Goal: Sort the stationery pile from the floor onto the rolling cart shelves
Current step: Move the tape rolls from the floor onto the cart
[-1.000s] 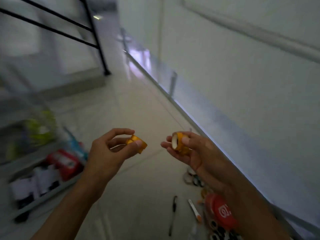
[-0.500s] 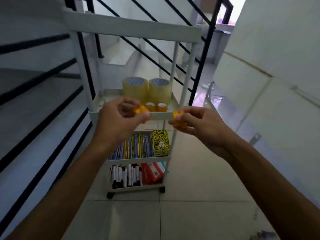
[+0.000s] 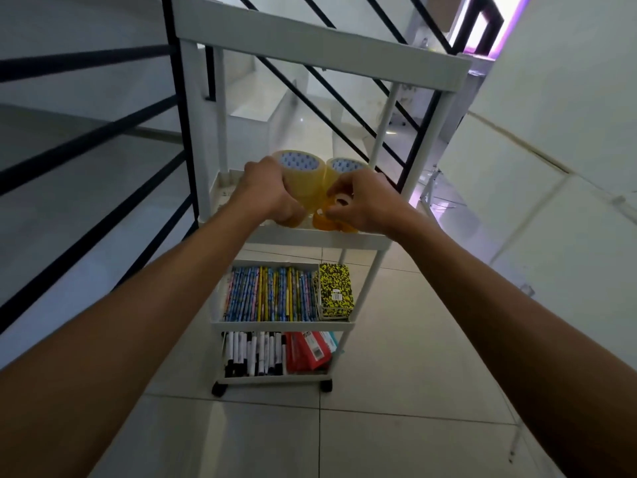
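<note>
A white rolling cart (image 3: 320, 238) stands in front of me on the tiled floor. Two big clear tape rolls (image 3: 305, 181) sit at the back of its second shelf. My left hand (image 3: 272, 198) is over that shelf, fingers curled down round a small orange tape roll (image 3: 293, 220) that is mostly hidden. My right hand (image 3: 362, 205) pinches another small orange tape roll (image 3: 339, 201) just above the shelf. More small orange rolls (image 3: 324, 223) lie at the shelf's front edge under my right hand.
Lower shelves hold coloured pencils (image 3: 272, 294), a yellow-black notebook (image 3: 336, 291), black-and-white markers (image 3: 251, 353) and red packets (image 3: 306, 350). The cart's top shelf (image 3: 320, 50) hangs above my hands. A black stair railing (image 3: 89, 139) runs left; a white wall stands right.
My view swung from the floor pile to the cart. Both hands, each with a small orange roll, moved forward and down over the second shelf in front of the big tape rolls.
</note>
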